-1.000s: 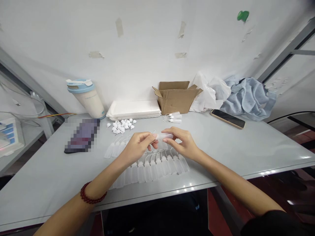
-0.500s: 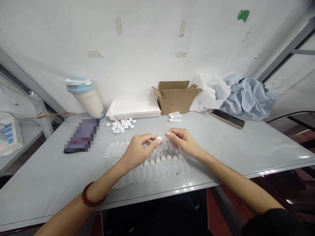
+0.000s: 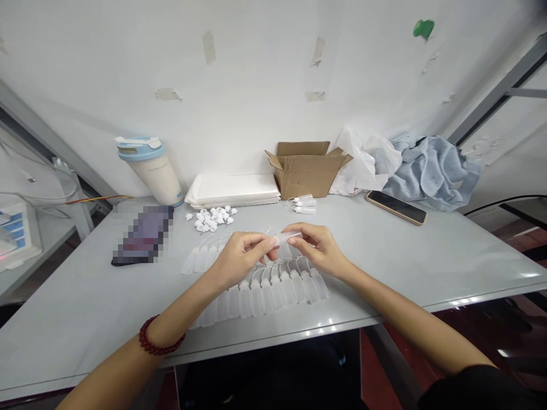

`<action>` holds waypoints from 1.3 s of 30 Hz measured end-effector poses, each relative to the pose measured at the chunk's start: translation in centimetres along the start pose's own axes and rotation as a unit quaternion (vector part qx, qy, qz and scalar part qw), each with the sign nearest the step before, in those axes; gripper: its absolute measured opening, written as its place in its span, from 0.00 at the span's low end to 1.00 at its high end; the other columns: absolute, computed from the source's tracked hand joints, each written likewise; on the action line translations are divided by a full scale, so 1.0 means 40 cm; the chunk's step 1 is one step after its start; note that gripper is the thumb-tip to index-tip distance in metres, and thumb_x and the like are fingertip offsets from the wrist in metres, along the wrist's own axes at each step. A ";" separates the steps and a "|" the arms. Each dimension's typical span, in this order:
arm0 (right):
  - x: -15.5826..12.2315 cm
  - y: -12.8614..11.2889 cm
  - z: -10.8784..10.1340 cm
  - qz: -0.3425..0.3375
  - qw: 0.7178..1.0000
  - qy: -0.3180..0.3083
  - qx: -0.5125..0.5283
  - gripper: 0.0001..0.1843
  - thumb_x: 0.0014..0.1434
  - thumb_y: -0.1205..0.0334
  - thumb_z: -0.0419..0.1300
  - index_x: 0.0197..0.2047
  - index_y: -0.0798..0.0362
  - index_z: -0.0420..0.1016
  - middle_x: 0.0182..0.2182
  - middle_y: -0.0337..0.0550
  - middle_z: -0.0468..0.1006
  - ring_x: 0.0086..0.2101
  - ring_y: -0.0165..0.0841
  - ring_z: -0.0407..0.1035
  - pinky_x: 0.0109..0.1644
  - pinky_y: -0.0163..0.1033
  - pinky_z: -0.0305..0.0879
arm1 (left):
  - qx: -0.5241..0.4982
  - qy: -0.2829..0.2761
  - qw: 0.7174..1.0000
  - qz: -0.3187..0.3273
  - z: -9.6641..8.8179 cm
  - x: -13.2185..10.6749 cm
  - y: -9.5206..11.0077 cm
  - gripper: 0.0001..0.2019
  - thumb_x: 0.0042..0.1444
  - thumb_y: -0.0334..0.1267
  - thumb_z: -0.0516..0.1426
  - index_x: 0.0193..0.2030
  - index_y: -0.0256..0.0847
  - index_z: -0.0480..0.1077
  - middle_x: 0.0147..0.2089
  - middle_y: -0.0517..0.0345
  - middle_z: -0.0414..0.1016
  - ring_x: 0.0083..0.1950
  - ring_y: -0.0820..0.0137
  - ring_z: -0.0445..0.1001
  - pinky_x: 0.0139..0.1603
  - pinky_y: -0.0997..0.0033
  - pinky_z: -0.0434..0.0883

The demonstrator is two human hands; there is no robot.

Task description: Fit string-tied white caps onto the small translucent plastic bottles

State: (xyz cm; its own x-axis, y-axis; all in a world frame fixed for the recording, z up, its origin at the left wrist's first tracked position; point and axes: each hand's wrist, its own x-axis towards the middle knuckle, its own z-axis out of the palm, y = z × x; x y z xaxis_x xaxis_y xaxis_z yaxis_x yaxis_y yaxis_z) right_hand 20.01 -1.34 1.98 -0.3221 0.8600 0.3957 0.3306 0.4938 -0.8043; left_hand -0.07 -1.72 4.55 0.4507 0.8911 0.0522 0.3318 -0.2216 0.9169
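Above the table, a small translucent plastic bottle [image 3: 292, 234] lies nearly level between my hands. My right hand [image 3: 318, 246] pinches its body between thumb and fingers. At its other end, the fingers of my left hand [image 3: 245, 253] close round the neck and hide most of it, so any cap there cannot be made out. Below my hands lies a row of similar bottles [image 3: 273, 296] with thin looped cords, side by side. A second row [image 3: 204, 259] sits behind it, partly covered by my left hand.
Behind lie a heap of small white caps [image 3: 213, 217], a few bottles [image 3: 304, 205], a white stack [image 3: 235, 189] and an open cardboard box [image 3: 305, 173]. A tumbler [image 3: 156, 173] and a blurred dark item [image 3: 143, 236] are left; a phone [image 3: 395, 207], plastic bag [image 3: 363, 162] and blue cloth [image 3: 436, 171] right.
My right hand has shifted its grip, and the bottle body now shows between its fingers. My left fingers have closed further, covering the white piece seen in their pinch before.
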 end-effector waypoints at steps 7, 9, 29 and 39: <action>0.000 0.001 0.004 0.049 0.998 -0.005 0.026 0.19 0.62 0.47 0.53 0.36 0.56 0.73 0.16 0.32 0.60 0.19 0.26 0.56 0.23 0.33 0.52 | 0.059 0.030 0.998 0.009 0.008 -0.008 0.005 0.15 0.58 0.46 0.55 0.28 0.39 0.77 0.27 0.58 0.76 0.28 0.71 0.70 0.28 0.73 0.66; 0.001 0.000 0.003 0.072 0.996 -0.010 0.050 0.20 0.61 0.45 0.53 0.33 0.55 0.72 0.15 0.31 0.58 0.18 0.25 0.54 0.22 0.33 0.51 | 0.073 0.035 0.997 0.021 0.013 -0.009 0.006 0.15 0.58 0.45 0.54 0.29 0.39 0.77 0.24 0.60 0.74 0.26 0.72 0.68 0.27 0.74 0.65; 0.045 0.055 -0.040 0.128 0.972 0.090 0.174 0.18 0.54 0.49 0.61 0.39 0.56 0.74 0.26 0.39 0.72 0.23 0.26 0.63 0.27 0.35 0.61 | 0.203 0.201 0.958 0.001 -0.077 0.039 -0.058 0.13 0.56 0.43 0.53 0.37 0.39 0.76 0.38 0.53 0.81 0.37 0.64 0.76 0.39 0.67 0.72; 0.073 0.159 -0.074 0.133 0.978 0.075 -0.145 0.13 0.54 0.60 0.59 0.41 0.55 0.76 0.35 0.45 0.78 0.32 0.34 0.69 0.38 0.39 0.64 | 0.437 0.155 0.883 0.072 -0.167 0.092 -0.208 0.16 0.57 0.34 0.48 0.43 0.37 0.76 0.47 0.47 0.76 0.50 0.57 0.72 0.53 0.56 0.68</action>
State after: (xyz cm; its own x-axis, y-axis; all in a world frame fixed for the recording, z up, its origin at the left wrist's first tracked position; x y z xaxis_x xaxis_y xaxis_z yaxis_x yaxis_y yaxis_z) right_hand 23.82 4.69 -0.67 -0.0640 0.9614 0.2678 0.6303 0.2470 -0.7360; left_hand -6.71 6.05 -0.23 0.3372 0.8644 0.3730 0.8638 -0.4416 0.2426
